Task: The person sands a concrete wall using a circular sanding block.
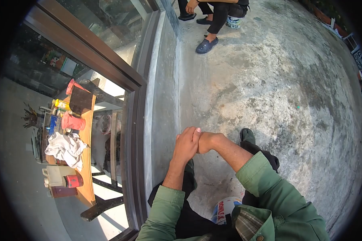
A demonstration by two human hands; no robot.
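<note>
In front of my body my two hands are clasped together above the concrete floor. My left hand (186,143) is closed against my right hand (208,142), its fingers pressed on it. My right hand is bent at the wrist and closed; its fingers are mostly hidden behind the left, so anything inside them cannot be seen. Both forearms come out of rolled green sleeves. Below them, between my legs, shows a white and blue bucket (225,209) with red lettering.
To the left a brown-framed window (137,104) stands on a low wall. Behind the glass, a wooden table (88,172) holds a white cloth (66,148), a red-labelled jar (73,181) and pink containers (73,121). Ahead, a person in blue clogs (207,45) sits on a bucket (233,22).
</note>
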